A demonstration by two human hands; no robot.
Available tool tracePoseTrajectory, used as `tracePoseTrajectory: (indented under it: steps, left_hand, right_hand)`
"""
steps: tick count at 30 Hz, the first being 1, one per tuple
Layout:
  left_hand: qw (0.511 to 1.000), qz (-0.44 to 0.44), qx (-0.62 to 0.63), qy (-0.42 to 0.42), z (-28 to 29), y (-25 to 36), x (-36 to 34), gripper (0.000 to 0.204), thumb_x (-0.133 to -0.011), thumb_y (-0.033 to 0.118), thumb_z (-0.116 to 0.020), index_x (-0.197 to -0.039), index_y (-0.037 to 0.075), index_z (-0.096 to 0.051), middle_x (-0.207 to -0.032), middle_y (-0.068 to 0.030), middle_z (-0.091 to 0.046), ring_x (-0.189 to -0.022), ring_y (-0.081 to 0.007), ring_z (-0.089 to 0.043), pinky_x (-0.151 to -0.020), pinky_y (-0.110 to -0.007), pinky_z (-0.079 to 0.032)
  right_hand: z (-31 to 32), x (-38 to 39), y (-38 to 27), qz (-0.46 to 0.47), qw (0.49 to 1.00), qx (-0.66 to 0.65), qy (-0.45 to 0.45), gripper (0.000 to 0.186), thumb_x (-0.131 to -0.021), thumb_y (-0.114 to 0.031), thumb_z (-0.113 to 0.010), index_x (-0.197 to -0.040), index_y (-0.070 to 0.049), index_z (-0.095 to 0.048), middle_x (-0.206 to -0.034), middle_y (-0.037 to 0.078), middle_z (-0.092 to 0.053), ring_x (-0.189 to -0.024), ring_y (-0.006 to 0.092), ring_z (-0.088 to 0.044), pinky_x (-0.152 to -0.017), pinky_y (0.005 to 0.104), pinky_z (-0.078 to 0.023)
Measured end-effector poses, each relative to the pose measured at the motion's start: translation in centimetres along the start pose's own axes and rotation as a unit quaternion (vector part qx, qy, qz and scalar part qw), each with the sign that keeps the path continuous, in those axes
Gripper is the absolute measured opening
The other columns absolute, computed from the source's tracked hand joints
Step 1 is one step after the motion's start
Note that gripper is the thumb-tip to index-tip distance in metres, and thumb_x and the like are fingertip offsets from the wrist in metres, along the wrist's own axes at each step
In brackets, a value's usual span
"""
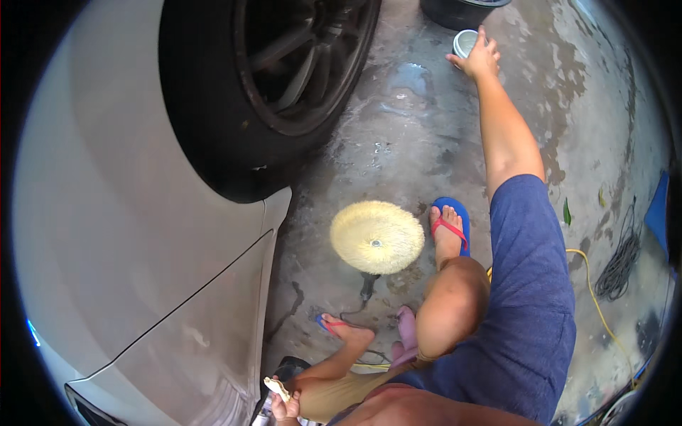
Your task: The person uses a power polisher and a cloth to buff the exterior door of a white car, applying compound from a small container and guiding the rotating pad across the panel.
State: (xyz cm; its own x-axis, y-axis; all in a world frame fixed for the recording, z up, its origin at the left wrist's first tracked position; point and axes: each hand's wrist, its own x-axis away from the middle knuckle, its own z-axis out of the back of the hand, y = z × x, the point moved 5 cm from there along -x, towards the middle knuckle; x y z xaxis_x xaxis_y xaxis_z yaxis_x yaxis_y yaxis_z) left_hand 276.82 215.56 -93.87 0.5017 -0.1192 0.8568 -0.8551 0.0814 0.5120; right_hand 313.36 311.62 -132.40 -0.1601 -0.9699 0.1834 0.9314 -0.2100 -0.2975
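Note:
My right arm is stretched far forward, and my right hand (483, 61) is closed round a small white round tub (465, 44), thumb on one side and fingers on the other. Down at the lower edge, beside the car's silver body panel (170, 284), my left hand (286, 409) grips a crumpled cream-white cloth (277, 388). Between my feet and the car's wheel (298, 64), a polisher lies with its fluffy yellow buffing pad (373, 234) facing up. Its dark handle and cord (367, 290) show below the pad. Neither hand touches the polisher.
A black bucket (462, 13) stands just beyond the tub. The concrete floor (405, 135) has wet patches. At right lie a yellow cord (593, 291), a coiled dark cable (619, 266) and something blue (659, 216). A purple-pink item (406, 330) is by my legs.

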Motion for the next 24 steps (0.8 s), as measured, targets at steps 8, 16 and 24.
tracePoseTrajectory:
  steps: [8,16,24]
  left_hand:
    - [0.988,-0.045,0.079,-0.128,-1.6,0.5,0.5,0.079,-0.087,-0.004,-0.072,-0.155,0.006,-0.034,-0.125,-0.0142,-0.069,-0.101,-0.0330,-0.074,-0.098,-0.063,-0.056]
    - [0.946,-0.127,-0.022,-0.299,0.3,-0.8,3.9,0.083,-0.078,0.007,-0.086,-0.146,0.004,-0.038,-0.100,-0.0145,-0.075,-0.085,-0.0294,-0.075,-0.085,-0.051,-0.060]
    - [0.927,-0.216,0.058,-0.301,8.9,-2.6,6.7,0.086,-0.072,0.007,-0.088,-0.145,0.003,-0.042,-0.095,-0.0185,-0.074,-0.078,-0.0295,-0.074,-0.077,-0.043,-0.060]
  right_hand:
    - [5.6,15.4,-9.1,0.253,0.956,-0.139,0.046,0.105,-0.068,-0.031,-0.090,-0.154,-0.010,-0.033,-0.142,0.022,-0.046,-0.128,0.0423,-0.055,-0.103,0.0497,-0.051]
    - [22.4,50.3,-19.7,0.620,0.679,-0.289,-0.266,0.090,-0.066,-0.024,-0.089,-0.142,-0.006,-0.044,-0.135,0.019,-0.057,-0.120,0.0409,-0.061,-0.099,0.0461,-0.053]
    - [6.7,74.1,-19.5,0.724,0.580,0.095,-0.362,0.080,-0.066,-0.017,-0.091,-0.133,-0.007,-0.048,-0.132,0.012,-0.052,-0.124,0.0396,-0.056,-0.099,0.0482,-0.053]
